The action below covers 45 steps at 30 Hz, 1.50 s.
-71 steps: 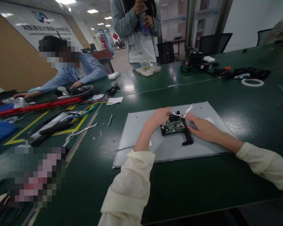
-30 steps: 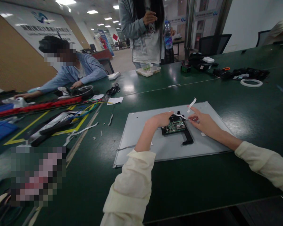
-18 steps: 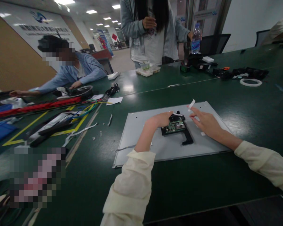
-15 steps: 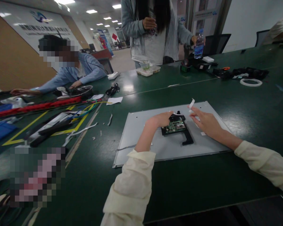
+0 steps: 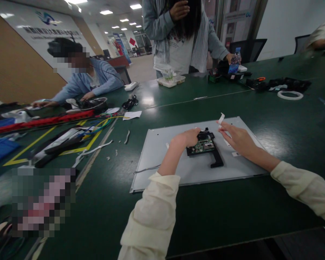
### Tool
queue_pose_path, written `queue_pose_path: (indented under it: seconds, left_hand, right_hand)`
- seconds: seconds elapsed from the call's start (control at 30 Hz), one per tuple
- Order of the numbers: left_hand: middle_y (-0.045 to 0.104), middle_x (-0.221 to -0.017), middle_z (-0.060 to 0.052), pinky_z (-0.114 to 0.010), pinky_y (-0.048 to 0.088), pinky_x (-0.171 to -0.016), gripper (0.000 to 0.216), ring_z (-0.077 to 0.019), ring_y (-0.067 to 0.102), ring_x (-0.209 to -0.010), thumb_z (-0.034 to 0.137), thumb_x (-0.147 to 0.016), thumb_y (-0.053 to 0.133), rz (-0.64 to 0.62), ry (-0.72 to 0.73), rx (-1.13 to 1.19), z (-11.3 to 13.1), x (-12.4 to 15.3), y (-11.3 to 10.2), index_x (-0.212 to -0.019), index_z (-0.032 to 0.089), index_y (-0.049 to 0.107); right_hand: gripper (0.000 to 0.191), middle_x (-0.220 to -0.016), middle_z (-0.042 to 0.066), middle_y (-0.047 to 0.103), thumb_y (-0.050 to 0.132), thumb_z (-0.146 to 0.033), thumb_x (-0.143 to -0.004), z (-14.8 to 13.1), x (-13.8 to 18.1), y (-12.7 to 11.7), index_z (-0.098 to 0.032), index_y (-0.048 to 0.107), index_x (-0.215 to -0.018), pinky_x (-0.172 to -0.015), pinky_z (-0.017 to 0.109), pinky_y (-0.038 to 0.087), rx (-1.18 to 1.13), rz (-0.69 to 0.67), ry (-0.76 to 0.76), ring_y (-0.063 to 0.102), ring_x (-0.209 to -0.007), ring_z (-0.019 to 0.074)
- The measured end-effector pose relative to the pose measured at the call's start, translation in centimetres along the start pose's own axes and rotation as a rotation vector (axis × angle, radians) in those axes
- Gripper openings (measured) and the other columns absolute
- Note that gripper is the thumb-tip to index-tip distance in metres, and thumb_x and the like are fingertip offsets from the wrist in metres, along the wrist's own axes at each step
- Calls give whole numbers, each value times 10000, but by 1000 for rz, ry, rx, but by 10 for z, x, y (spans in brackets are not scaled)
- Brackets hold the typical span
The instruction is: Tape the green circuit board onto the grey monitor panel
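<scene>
A black frame [image 5: 217, 159] with a green circuit board [image 5: 203, 146] set in it lies on a light grey panel [image 5: 189, 173]. My left hand [image 5: 188, 138] is closed at the frame's upper left edge, its fingers partly hiding that corner. Between the fingertips of my right hand [image 5: 237, 139] is a small white strip [image 5: 221, 118], pinched and pointing upward, just right of the frame. A white label [image 5: 235, 154] lies on the panel under my right hand. A thin grey cable [image 5: 147, 169] runs across the panel's left side.
The green table [image 5: 219, 213] bears black parts [image 5: 289, 85] and a white ring [image 5: 290, 95] at far right. Cables, white scraps [image 5: 127, 137] and a red strip [image 5: 43, 121] lie left. Across the table, one person sits; another stands with a hand at a water bottle [image 5: 235, 60].
My hands keep almost the same places. The white strip by my left fingertips no longer shows. The standing person's bottle has come down and right, and that person's other hand has risen.
</scene>
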<state>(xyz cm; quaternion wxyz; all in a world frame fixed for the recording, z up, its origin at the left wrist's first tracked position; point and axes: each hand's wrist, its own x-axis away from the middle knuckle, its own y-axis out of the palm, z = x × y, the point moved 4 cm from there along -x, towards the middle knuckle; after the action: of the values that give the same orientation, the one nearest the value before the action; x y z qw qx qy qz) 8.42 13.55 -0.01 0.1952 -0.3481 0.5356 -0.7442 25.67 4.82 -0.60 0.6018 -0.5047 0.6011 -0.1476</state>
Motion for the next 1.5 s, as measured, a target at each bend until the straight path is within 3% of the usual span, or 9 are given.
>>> queue_pose_path:
  seconds: [0.27, 0.57, 0.83, 1.0, 1.2, 1.5]
  left_hand:
    - [229, -1511, -126, -340, 274, -1100, 556, -211, 273, -1378, 76, -849, 354, -50, -93, -21, 4, -4, 5, -1401, 122, 302]
    - [267, -1495, -129, -365, 290, -1094, 602, -237, 291, -1369, 39, -807, 378, -35, -124, 9, 11, 1, 0, -1398, 136, 319]
    - [186, -1525, -121, -366, 275, -1105, 638, -237, 241, -1388, 26, -814, 360, -75, -137, 20, 12, 2, 0, -1432, 129, 241]
    - [133, -1532, -107, -395, 242, -1125, 699, -231, 193, -1402, -7, -802, 355, -86, -129, 4, 12, -1, 1, -1459, 162, 187]
    - [120, -1537, -100, -366, 220, -1133, 636, -221, 197, -1402, 32, -849, 330, -106, -137, -34, 12, 0, 1, -1459, 153, 202]
    - [125, -1540, -92, -348, 204, -1133, 646, -215, 173, -1408, 43, -843, 340, -115, -133, -37, 10, -3, 2, -1462, 153, 191]
  right_hand:
    - [397, -1077, 93, 657, 332, -302, -963, 7, -1, 1, -183, 434, -1328, -776, 370, 502, 20, -9, -30, 643, -923, 230]
    - [394, -1081, 105, 644, 335, -243, -953, 7, 4, 5, -180, 437, -1328, -774, 367, 497, 65, -106, -105, 624, -907, 227]
    - [392, -1182, 108, 599, 357, -171, -920, 7, 2, 4, -184, 460, -1298, -919, 396, 459, 26, -71, -156, 566, -1065, 229]
    - [365, -1159, 107, 606, 371, -183, -929, 4, 3, 3, -190, 468, -1281, -885, 374, 475, 44, -79, -234, 577, -1030, 215]
    - [394, -1086, 123, 619, 381, -136, -913, 3, 12, 13, -160, 445, -1301, -790, 349, 494, 116, -242, -377, 592, -935, 210]
    - [441, -1077, 131, 611, 395, -90, -882, -2, 11, 9, -164, 431, -1316, -784, 355, 468, 111, -287, -383, 583, -938, 230]
